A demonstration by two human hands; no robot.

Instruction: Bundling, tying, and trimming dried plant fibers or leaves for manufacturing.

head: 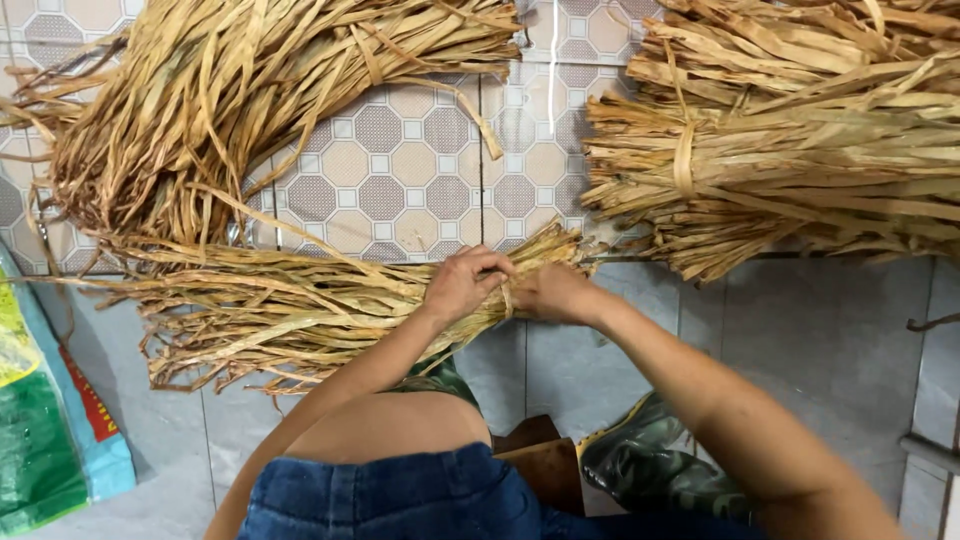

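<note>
Head view: both hands point(510, 285) grip bundle point(300, 310), lying left-right across floor.

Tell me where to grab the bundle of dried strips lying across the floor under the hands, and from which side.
Probably grip the bundle near its gathered right end, where the left hand and right hand already close around it. Come from above: it lies flat on the floor, narrow and tight there, while its left end fans into loose strands.

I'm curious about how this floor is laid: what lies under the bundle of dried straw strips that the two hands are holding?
Under the bundle of dried tan straw strips lies plain grey floor tile, meeting patterned octagon tile at its far edge. The floor right beneath the bundle is covered.
</note>
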